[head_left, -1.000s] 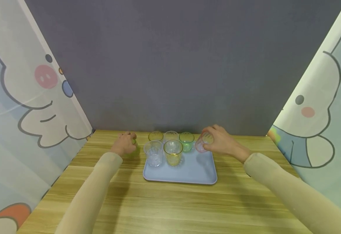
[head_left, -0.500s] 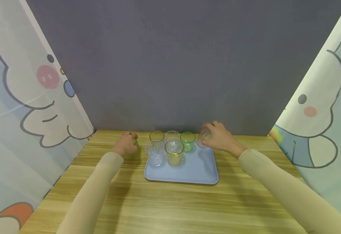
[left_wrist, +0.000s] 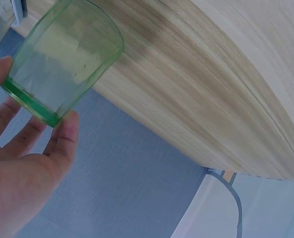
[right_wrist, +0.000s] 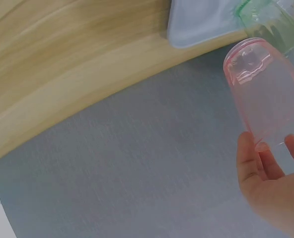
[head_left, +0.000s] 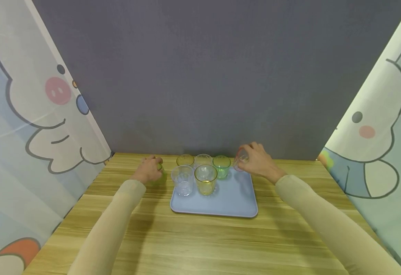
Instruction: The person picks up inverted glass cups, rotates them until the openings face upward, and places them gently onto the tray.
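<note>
My left hand (head_left: 148, 169) is left of the blue tray (head_left: 234, 202), pinching a green cup (left_wrist: 67, 54) by its thick base. The cup's wide mouth points toward the table. At the tray's back right corner, my right hand (head_left: 258, 162) holds a pink see-through cup (right_wrist: 266, 89) near the rim, base toward the tray. On the tray, a clear cup (head_left: 183, 182) and a yellow cup (head_left: 205, 183) stand in front. Behind them are an amber-rimmed cup (head_left: 185, 160), another clear cup (head_left: 203, 162) and a green-tinted cup (head_left: 221, 168), the last nearest the pink one.
The wooden table (head_left: 172, 244) meets a dark grey panel (head_left: 200, 95) close behind the tray. Cartoon-printed curtains (head_left: 369, 152) hang at both sides. The tray's front right part is bare.
My right hand has carried the pink cup a little back, away from me, and brought it more upright. The left hand stays in place with the green cup.
</note>
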`<state>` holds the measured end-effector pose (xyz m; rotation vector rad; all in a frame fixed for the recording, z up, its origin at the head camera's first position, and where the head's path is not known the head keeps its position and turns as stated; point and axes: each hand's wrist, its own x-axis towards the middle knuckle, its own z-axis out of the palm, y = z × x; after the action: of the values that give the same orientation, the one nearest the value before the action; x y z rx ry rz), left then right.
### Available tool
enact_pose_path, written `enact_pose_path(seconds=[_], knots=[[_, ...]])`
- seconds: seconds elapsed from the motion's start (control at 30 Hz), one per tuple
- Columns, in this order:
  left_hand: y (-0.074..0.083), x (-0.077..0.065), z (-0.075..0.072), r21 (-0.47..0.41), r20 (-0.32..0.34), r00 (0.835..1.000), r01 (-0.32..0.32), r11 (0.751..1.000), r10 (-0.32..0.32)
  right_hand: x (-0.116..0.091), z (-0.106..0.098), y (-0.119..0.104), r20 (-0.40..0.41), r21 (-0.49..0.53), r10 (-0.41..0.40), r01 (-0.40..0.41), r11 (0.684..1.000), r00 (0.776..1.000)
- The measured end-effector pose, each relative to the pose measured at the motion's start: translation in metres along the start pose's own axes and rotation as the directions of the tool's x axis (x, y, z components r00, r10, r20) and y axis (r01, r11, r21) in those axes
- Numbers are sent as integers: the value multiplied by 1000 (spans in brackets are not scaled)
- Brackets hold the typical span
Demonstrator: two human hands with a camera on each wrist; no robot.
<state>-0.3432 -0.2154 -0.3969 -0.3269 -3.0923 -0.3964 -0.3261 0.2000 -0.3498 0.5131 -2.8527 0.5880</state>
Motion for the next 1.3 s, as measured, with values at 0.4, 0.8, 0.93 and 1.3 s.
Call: enact_pose_path(seconds=[0.4, 0.8, 0.93, 1.3], knots=[[-1, 1, 1, 18, -4, 1000, -24, 1000, 24, 6, 18, 10, -39, 36, 20, -19, 999, 999], [2, -1, 2, 3, -17, 1000, -9, 1000, 9, 8, 34, 17, -44, 30, 5, -4, 1000, 999], [2, -1, 2, -4, -13, 1000, -4, 1000, 4, 7, 38, 18, -50, 25, 4, -3, 1000, 999], [2, -3, 3, -27, -14, 1000, 11, 1000, -11, 8, 51, 22, -58, 26, -20, 21, 999, 998]])
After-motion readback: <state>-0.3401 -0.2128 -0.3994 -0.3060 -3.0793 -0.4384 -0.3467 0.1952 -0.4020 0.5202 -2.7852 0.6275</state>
